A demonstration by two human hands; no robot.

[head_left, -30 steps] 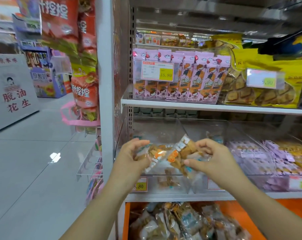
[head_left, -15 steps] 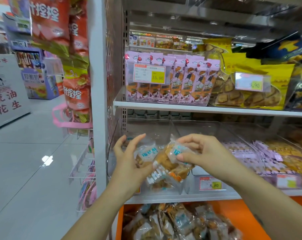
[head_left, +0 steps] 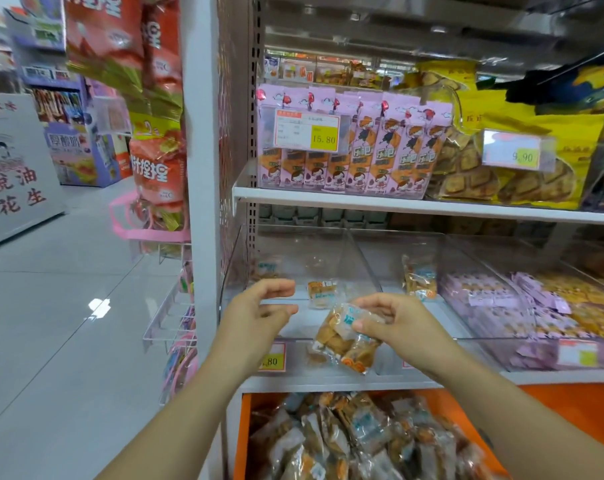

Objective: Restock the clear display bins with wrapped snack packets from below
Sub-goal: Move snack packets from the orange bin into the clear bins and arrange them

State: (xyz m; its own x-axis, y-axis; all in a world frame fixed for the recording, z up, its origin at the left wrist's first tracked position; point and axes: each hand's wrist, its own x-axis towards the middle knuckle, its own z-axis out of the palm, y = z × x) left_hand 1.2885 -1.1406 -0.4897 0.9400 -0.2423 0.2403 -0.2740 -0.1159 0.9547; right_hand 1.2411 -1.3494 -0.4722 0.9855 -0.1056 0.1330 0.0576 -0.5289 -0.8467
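Overhead light is glinting off a pale tiled floor [head_left: 51,341] as white metal shelving [head_left: 397,204] is lining the shop aisle.

I am counting against the left clear bin [head_left: 233,271]: left hand [head_left: 259,317] and right hand [head_left: 397,323] before it, two; loose packets [head_left: 323,292] inside, at least two; neighbouring bin [head_left: 445,317] holding one packet [head_left: 420,278]; price tags [head_left: 307,131] above, two; held bundle [head_left: 342,337], uncountable.

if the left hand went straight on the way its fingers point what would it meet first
Probably the packets pinched in the right hand: the fingers of the left hand point right, at them. The loose packet in the clear bin lies in the same line but looks deeper; depth unclear.
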